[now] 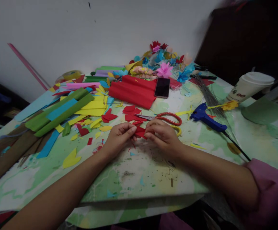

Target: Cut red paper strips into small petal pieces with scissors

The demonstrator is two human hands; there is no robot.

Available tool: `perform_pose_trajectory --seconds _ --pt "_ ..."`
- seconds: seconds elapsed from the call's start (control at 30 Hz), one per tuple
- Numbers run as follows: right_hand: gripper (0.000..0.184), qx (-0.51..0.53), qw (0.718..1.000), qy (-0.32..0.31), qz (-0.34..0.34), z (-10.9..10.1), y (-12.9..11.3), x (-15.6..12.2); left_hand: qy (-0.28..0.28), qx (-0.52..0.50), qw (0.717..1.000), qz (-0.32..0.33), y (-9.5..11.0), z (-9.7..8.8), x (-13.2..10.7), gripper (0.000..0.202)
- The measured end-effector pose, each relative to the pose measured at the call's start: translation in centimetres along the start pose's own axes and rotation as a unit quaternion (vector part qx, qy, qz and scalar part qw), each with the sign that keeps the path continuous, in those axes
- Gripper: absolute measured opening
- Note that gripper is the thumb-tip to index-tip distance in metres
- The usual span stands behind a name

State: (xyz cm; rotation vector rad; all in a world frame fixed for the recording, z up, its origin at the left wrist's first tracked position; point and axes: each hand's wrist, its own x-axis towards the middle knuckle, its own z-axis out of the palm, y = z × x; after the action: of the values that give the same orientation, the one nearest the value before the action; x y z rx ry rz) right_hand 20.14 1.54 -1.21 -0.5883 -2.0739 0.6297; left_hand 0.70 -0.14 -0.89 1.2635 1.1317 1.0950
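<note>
Between my two hands is a small piece of red crepe paper [141, 131]. My left hand [122, 136] pinches its left side between thumb and fingers. On the other side, the fingertips of my right hand [164, 135] close on its right edge. Just beyond the hands lie red-handled scissors [169, 117], blades pointing left, beside cut red paper pieces [129, 111]. A yellow handle [177, 130] shows partly behind my right hand. More red petal shapes [109, 116] and a yellow petal shape [72, 158] lie to the left.
A blue glue gun [208, 118] with a black cord lies right, near thin wires [207, 91] and a lidded paper cup [250, 86]. Behind are a phone [162, 88], a red crepe sheet [134, 91] and paper flowers [165, 68]. Green crepe rolls [59, 110] lie left.
</note>
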Motion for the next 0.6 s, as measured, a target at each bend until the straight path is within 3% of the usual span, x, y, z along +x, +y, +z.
perform_pose_trajectory --seconds 0.13,0.23,0.5,0.6 --pt "0.004 -0.004 0.997 0.021 0.076 0.1 0.0 0.1 -0.005 0.033 0.999 0.002 0.2 0.3 -0.2 0.025" --pt "0.005 0.013 0.992 0.014 0.122 0.3 -0.1 0.2 -0.006 0.042 0.999 0.011 0.1 0.5 -0.3 0.025" --pt "0.006 0.044 0.989 -0.030 0.137 1.1 -0.3 0.1 0.006 0.053 0.997 0.047 0.2 1.3 -0.3 0.021" --pt "0.007 -0.012 0.993 -0.032 0.109 0.3 0.0 0.2 0.019 0.029 0.999 0.035 0.1 1.3 -0.2 0.026"
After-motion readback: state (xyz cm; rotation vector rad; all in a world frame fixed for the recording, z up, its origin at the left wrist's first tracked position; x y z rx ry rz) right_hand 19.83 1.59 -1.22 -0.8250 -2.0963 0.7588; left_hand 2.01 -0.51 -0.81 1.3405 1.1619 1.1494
